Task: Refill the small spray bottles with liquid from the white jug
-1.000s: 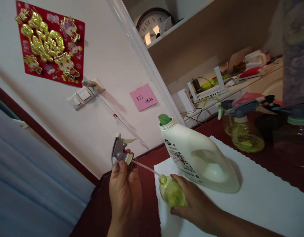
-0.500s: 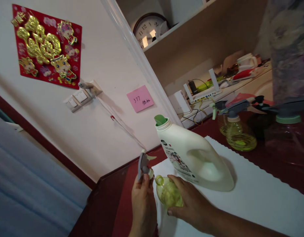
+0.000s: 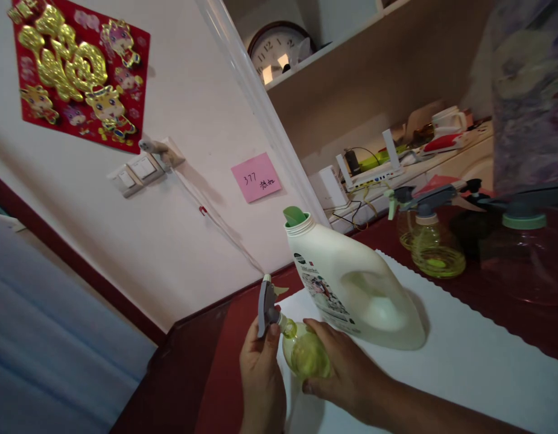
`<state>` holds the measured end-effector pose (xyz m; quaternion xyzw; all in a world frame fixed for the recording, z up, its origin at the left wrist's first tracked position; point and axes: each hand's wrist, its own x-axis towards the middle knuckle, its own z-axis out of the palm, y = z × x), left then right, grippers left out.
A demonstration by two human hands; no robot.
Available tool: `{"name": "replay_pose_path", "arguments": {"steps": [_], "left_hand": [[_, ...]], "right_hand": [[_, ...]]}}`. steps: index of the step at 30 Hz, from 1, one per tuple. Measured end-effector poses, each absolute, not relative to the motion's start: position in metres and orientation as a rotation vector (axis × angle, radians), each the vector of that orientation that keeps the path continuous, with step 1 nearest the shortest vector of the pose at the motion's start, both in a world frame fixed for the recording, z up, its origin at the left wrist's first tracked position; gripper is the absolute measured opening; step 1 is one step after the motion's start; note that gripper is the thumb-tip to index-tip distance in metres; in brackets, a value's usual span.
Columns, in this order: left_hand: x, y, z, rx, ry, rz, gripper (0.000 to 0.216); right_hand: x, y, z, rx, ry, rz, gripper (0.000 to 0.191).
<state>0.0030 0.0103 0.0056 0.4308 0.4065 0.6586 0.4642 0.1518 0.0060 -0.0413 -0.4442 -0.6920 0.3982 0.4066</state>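
Note:
My left hand (image 3: 263,367) grips a grey trigger spray head (image 3: 268,301) by its lower part, near the collar. The fingers of my right hand (image 3: 346,367) are wrapped round a small see-through yellow-green bottle (image 3: 306,352), tilted with its neck toward the spray head. The collar meets the bottle's mouth; whether it is threaded on I cannot tell. Just behind my right hand a large pale green jug (image 3: 364,283) stands on a white sheet (image 3: 464,361), a green piece sticking up from its open neck.
Several spray bottles, one with yellow liquid (image 3: 439,256), stand at the right on the dark red tabletop (image 3: 188,355). A white router (image 3: 373,175) with cables sits on the shelf behind. A pink note (image 3: 257,177) and a cord (image 3: 215,220) are on the wall.
My left hand has brought the spray head onto the bottle's mouth; a small gap with the thin tube showed between them before. The jug has stayed in place.

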Motion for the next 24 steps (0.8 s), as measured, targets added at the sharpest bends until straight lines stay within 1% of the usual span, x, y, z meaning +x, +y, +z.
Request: {"name": "replay_pose_path", "arguments": {"steps": [8, 18, 24], "left_hand": [[0.0011, 0.01, 0.0029, 1.114, 1.044, 1.589, 0.048], [0.0093, 0.0092, 0.0038, 1.208, 1.136, 1.593, 0.048], [0.0098, 0.0086, 0.0023, 1.263, 1.11, 1.596, 0.041]], "right_hand": [[0.1506, 0.0083, -0.0438, -1.133, -1.75, 0.983, 0.098], [0.1526, 0.0068, -0.0407, -1.109, -1.753, 0.978, 0.099], [0.148, 0.0065, -0.0473, -1.088, -1.733, 0.929, 0.096]]}}
